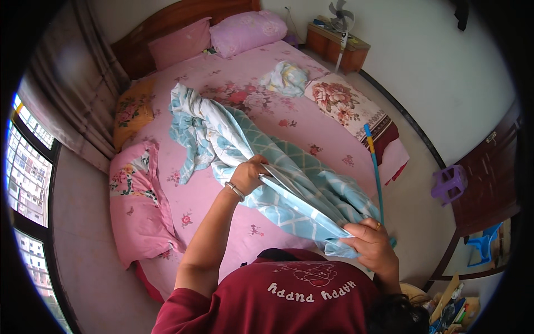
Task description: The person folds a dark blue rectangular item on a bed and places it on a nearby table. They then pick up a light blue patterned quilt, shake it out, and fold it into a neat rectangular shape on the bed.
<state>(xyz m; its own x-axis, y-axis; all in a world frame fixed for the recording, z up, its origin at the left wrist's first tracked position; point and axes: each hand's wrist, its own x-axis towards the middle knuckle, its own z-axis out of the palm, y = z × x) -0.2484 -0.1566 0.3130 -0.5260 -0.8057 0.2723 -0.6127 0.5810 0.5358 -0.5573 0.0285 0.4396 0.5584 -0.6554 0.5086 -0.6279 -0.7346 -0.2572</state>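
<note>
A teal and white patterned duvet cover point(289, 153) lies bunched and stretched across the bed, from near its middle left down to my right side. My left hand point(250, 175), with a bracelet on its wrist, is closed on the edge of the cloth about halfway along. Farther right and nearer to me, my right hand point(368, 240), a ring on one finger, grips the same edge near its corner. Between both hands the edge is drawn fairly straight. Beneath the cloth is a pink flowered bed sheet point(222, 217).
Pink pillows point(181, 43) and a rolled lilac quilt point(248, 34) rest by the headboard. An orange pillow point(133, 111) and a pink pillow point(139, 206) line the left side. A folded flowered blanket point(345, 103), a blue pole point(375, 167) and a purple stool point(449, 185) are at right.
</note>
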